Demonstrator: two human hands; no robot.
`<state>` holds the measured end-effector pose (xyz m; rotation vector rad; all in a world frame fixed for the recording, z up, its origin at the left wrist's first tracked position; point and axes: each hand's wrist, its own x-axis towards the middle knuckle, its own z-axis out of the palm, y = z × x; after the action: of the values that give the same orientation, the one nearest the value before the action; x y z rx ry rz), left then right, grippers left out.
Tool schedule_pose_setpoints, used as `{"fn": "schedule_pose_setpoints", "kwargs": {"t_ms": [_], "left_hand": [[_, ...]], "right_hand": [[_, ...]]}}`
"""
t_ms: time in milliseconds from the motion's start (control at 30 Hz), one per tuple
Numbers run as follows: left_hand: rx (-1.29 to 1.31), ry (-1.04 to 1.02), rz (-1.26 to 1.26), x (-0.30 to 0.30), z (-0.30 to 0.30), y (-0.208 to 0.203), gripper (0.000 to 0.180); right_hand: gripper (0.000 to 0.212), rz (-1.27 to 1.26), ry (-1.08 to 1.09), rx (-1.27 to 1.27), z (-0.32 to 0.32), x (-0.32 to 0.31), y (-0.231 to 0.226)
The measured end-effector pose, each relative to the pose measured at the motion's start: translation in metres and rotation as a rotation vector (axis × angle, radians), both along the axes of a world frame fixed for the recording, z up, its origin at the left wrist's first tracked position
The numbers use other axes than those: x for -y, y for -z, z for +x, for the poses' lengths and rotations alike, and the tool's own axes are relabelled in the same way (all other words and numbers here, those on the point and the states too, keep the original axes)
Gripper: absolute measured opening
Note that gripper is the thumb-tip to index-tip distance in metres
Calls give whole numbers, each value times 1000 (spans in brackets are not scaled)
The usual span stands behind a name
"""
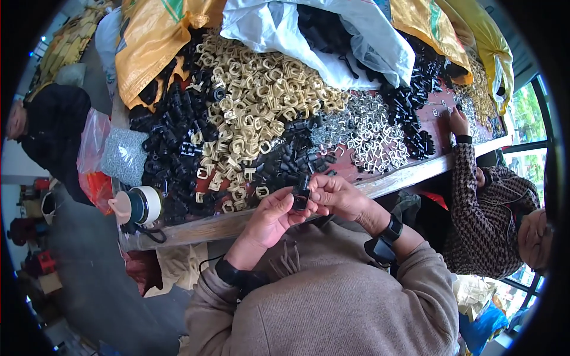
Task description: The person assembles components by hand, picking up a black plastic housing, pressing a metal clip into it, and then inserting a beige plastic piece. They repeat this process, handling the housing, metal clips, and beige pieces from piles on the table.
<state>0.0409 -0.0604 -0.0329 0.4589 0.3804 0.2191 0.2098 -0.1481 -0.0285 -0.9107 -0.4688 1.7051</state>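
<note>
Close to the table's front edge, my left hand is closed round a small black plastic part, its thumb along the side. My right hand meets it from the right, thumb and fingertips pinched at the same part. Whether a smaller piece sits between those fingertips is hidden. Just beyond my hands lie loose black plastic fittings. Behind them rises a big heap of beige plastic clips. Bent silver metal clips are spread to the right of it.
A white cup stands at the table's left corner beside a bag of small metal pieces. Orange sacks and a white sack line the back. A co-worker's hand rests over the table at right; another person is at left.
</note>
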Motion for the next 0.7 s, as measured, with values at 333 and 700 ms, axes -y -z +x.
{"fn": "schedule_pose_setpoints", "kwargs": {"t_ms": [333,700], "left_hand": [[52,7,0,-4,-3,5,30],[77,-219,73,0,2,9,27]], "right_hand": [[17,-42,21,13,-4,-6,-2],[26,63,-70,589,-6,-3,-7]]}}
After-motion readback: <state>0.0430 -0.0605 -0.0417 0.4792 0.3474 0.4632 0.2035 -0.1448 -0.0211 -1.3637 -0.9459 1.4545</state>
